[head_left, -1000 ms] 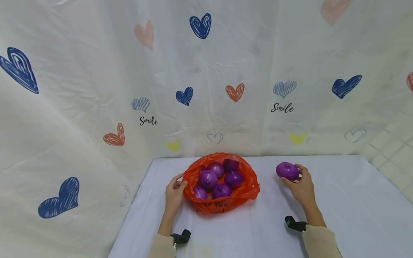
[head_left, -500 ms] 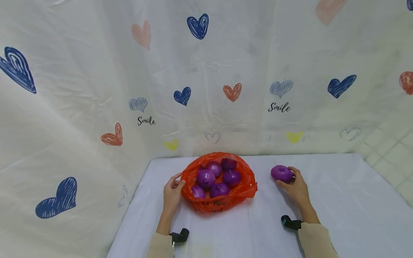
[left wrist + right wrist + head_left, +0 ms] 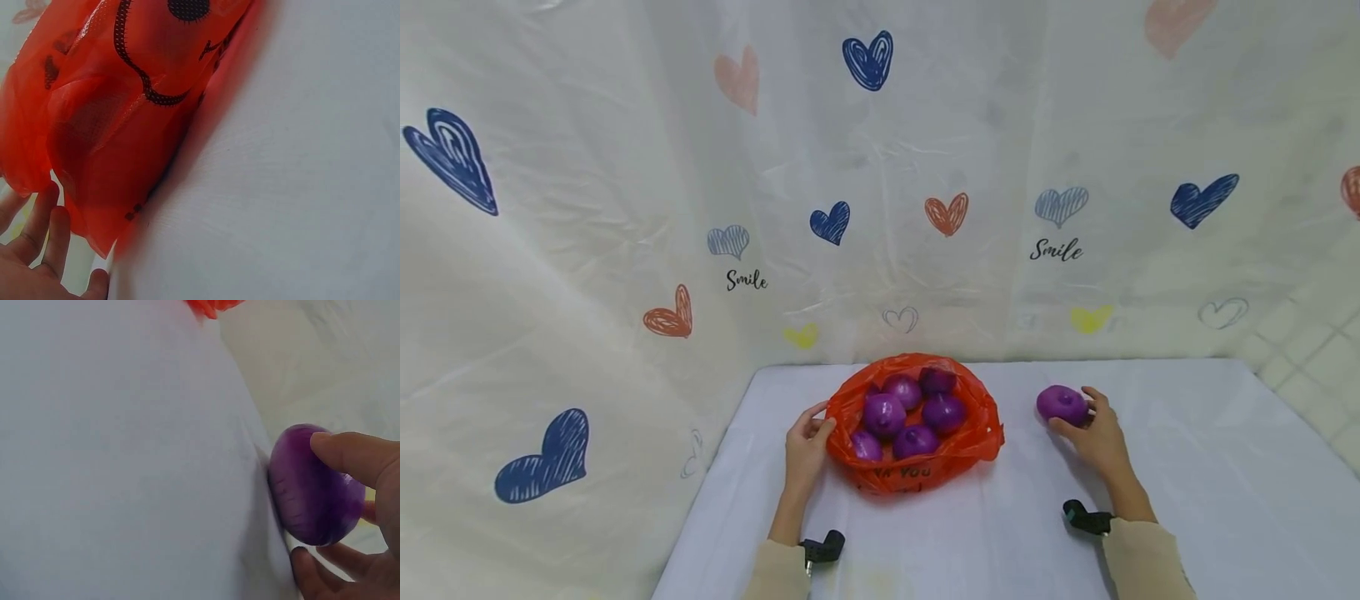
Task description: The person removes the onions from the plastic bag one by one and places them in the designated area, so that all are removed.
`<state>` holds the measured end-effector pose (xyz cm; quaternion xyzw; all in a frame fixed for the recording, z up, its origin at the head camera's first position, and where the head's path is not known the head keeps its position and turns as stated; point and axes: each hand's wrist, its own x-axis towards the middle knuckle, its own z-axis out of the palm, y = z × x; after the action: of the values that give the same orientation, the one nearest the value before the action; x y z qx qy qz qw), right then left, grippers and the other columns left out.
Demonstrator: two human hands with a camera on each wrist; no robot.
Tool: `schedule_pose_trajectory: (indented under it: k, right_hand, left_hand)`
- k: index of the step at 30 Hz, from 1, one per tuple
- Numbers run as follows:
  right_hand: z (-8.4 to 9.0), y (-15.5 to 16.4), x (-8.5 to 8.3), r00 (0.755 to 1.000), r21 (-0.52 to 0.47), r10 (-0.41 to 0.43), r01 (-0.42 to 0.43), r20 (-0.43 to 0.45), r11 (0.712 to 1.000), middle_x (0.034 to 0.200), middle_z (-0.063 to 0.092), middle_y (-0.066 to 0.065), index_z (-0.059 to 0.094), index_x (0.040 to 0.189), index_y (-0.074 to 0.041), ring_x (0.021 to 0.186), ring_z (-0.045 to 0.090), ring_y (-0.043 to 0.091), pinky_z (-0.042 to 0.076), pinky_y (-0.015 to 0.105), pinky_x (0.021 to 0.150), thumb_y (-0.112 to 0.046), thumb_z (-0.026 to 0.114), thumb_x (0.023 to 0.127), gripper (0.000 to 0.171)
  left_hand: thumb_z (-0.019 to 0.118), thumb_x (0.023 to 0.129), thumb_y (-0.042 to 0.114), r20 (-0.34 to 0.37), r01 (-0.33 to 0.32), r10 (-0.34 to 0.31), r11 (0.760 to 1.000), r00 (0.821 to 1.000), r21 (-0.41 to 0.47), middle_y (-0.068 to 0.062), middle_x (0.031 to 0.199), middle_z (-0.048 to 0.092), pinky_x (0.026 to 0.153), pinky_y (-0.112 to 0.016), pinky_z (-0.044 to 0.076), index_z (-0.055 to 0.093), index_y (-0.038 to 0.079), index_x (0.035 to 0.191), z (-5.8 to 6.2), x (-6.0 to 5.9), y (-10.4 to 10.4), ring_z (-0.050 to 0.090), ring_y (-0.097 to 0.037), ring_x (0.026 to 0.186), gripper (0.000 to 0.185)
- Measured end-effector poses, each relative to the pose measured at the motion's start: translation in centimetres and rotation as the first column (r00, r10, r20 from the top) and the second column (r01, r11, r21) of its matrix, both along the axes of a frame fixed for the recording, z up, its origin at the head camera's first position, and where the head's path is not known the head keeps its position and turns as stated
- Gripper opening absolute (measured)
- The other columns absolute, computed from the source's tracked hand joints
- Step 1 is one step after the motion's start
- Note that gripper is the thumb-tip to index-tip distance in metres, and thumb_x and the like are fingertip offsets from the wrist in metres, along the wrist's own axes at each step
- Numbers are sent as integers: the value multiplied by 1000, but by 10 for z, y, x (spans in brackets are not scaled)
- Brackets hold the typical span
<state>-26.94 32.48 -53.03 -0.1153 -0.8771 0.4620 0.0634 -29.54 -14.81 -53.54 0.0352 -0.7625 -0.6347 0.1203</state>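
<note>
Purple onion (image 3: 1063,404), single, resting on the white tabletop (image 3: 1187,467) to the right of the orange plastic bag (image 3: 917,475) and well apart from it. The right hand (image 3: 1097,433) curls round the onion from its near right side: in the right wrist view the thumb lies across the onion's (image 3: 312,494) upper face, and the fingertips (image 3: 306,562) close in beneath it, so the onion is pinched between thumb and fingers while its underside meets the tabletop (image 3: 125,456).

The left hand (image 3: 805,446) holds the left rim of the orange plastic bag, the thumb and fingers pinching the plastic edge. In the left wrist view the fingers (image 3: 40,219) lie against the translucent bag wall (image 3: 125,125), which bears dark printed lettering.

Inside the open bag lie several more purple onions (image 3: 910,412), clustered and touching one another. The bag sits near the far middle of the table.

Behind the table hangs a pale backdrop (image 3: 625,167) printed with hearts in blue, red, pink and yellow and the word "Smile". Pale sleeves cover both forearms, and a small dark device (image 3: 823,548) sits at each wrist.
</note>
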Motion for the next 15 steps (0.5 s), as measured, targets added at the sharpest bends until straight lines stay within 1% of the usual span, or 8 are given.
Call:
schedule_pose_trajectory:
  k: [4,7,9,12,15]
  right_hand:
    - [12,-4,3,998,26,-49,50,-38,998,154,25,42,13,161,-1,137,35,58,35,71,108,-33,72,95,94]
    - [26,-14,5,991,51,-88,94,-102,994,152,30,41,20,160,-1,135,34,58,37,72,104,-32,71,95,88]
    - [37,-24,7,984,52,-97,105,-148,993,151,32,38,24,159,-1,136,34,56,38,71,104,-30,71,96,83]
    - [54,-41,11,972,42,-71,82,-224,996,150,36,35,30,157,-2,137,36,54,38,71,107,-24,71,95,78]
    - [66,-62,14,955,39,-10,23,-295,999,148,42,31,35,154,-3,135,42,51,41,69,107,-22,72,94,73]
  left_hand:
    - [64,99,19,6,3,-4,1000,1000,6,-10,98,66,71,-17,52,68,17,132,-1,0,1,58,-19,85,33]
    - [64,99,19,5,6,-6,1000,1000,9,-11,98,66,72,-17,52,68,17,132,0,1,1,58,-20,85,33]
    - [64,100,20,3,8,-8,1000,1000,4,-11,99,66,72,-17,53,68,17,132,0,1,1,58,-20,86,33]
    - [64,100,21,3,7,-7,1000,1000,1,-11,99,65,73,-17,53,68,17,132,0,1,1,58,-20,86,32]
    - [64,100,21,7,4,-4,1000,1000,-5,-10,99,65,73,-16,53,68,17,132,-1,1,0,58,-19,86,32]
